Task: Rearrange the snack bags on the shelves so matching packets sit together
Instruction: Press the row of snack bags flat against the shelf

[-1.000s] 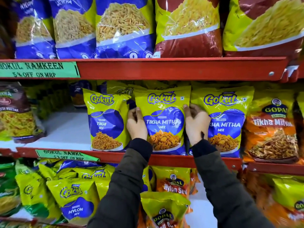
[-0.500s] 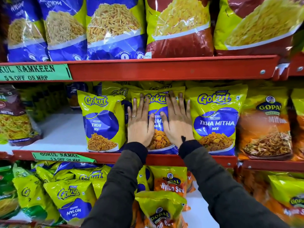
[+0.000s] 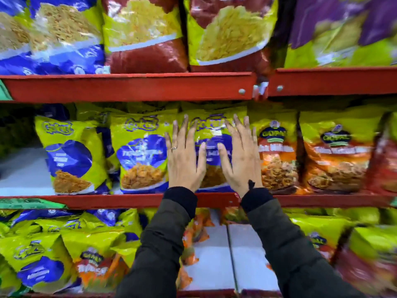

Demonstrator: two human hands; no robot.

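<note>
On the middle shelf point(image 3: 129, 200) stand yellow-and-blue Gokul packets. My left hand point(image 3: 184, 160) and my right hand point(image 3: 240, 159) lie flat, fingers spread, against the front of one Gokul Tikha Mitha packet point(image 3: 211, 134). Neither hand grips it. A matching Tikha Mitha packet point(image 3: 140, 153) stands just left of it, and a Gokul Tikhi Sev packet point(image 3: 71, 155) further left. To the right stand two orange Gopal packets point(image 3: 277, 155) point(image 3: 337, 155). The picture is blurred by motion.
The top shelf point(image 3: 129, 87) carries large blue, red point(image 3: 148, 33) and purple point(image 3: 348, 29) bags. On the bottom shelf lie loose yellow Gokul packets point(image 3: 38, 261) and orange Gopal ones point(image 3: 94, 269) around a bare white strip point(image 3: 214, 254). The middle shelf's far left shows bare white board point(image 3: 21, 171).
Both flat hands have shifted one packet to the right, from the middle Tikha Mitha packet onto the one beside it. The view has swung right, bringing purple bags into sight.
</note>
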